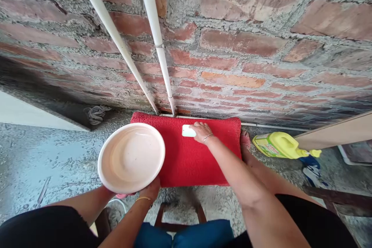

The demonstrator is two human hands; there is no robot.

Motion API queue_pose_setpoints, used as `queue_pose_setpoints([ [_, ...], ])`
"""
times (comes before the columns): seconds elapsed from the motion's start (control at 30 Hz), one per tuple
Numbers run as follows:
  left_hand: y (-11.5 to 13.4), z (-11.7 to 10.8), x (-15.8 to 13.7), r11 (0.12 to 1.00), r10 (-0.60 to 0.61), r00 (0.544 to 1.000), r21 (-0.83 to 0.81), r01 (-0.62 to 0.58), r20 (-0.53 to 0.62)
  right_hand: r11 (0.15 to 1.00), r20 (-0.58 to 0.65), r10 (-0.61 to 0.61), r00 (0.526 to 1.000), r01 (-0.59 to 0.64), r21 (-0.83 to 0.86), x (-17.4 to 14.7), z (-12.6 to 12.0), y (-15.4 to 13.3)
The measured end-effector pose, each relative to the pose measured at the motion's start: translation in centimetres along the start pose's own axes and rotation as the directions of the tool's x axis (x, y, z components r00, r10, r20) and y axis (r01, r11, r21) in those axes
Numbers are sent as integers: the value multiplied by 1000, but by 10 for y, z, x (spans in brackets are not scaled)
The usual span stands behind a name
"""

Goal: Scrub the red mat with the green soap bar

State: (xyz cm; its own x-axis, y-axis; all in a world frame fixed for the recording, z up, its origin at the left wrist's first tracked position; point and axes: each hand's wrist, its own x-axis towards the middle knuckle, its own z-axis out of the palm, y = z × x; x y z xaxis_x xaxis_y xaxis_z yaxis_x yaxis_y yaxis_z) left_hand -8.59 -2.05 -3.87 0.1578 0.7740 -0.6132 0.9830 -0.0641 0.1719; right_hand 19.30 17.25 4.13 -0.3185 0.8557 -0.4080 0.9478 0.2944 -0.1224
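My left hand [151,189] grips the near right edge of a pale pink basin [102,154] from below; most of its fingers are hidden under it. The basin is held up at the left of a red textured mat [197,164] and overlaps its left part. Clear water seems to lie in the basin. My right hand [202,131] is on the mat's far half, its fingers closed over the right end of a white rounded rectangular block [187,131]. Whether the block is soap or a brush, I cannot make out.
Beyond the mat rises a brick wall [221,42] with two white pipes [158,42]. A yellow jug [276,143] lies on the floor at right, beside a board [343,131]. A grey rag [97,114] sits at far left. The floor [66,159] looks wet.
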Motion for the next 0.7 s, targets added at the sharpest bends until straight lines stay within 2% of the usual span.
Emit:
queue_pose_setpoints([
  [0.07,3,-3,0,998,-32,999,45,33,-30,997,9,67,998,-67,-26,-22,2,49],
  [0.17,8,-8,0,988,-29,997,147,38,-65,967,38,245,969,-241,-82,-65,3,126],
  [0.27,13,-16,-1,968,-48,997,243,61,-62,871,103,482,870,-462,-167,-113,1,183],
  [0.33,16,-20,-1,954,-62,996,290,79,-64,791,109,600,793,-566,-233,-140,-2,203],
  [0.37,17,-22,-2,949,-60,996,307,78,-67,763,101,632,768,-594,-253,-149,-4,206],
  [0.43,18,-26,-3,946,-49,997,317,66,-62,756,83,637,766,-600,-260,-158,-8,199],
  [0.5,19,-28,-4,949,-45,998,309,57,-45,793,73,590,804,-560,-240,-155,-12,177],
  [0.6,16,-27,-4,952,-42,999,301,49,-28,867,42,475,879,-460,-192,-134,-15,122],
  [0.7,11,-22,-4,953,1,999,302,11,-39,946,1,304,953,-302,-116,-106,-12,52],
])
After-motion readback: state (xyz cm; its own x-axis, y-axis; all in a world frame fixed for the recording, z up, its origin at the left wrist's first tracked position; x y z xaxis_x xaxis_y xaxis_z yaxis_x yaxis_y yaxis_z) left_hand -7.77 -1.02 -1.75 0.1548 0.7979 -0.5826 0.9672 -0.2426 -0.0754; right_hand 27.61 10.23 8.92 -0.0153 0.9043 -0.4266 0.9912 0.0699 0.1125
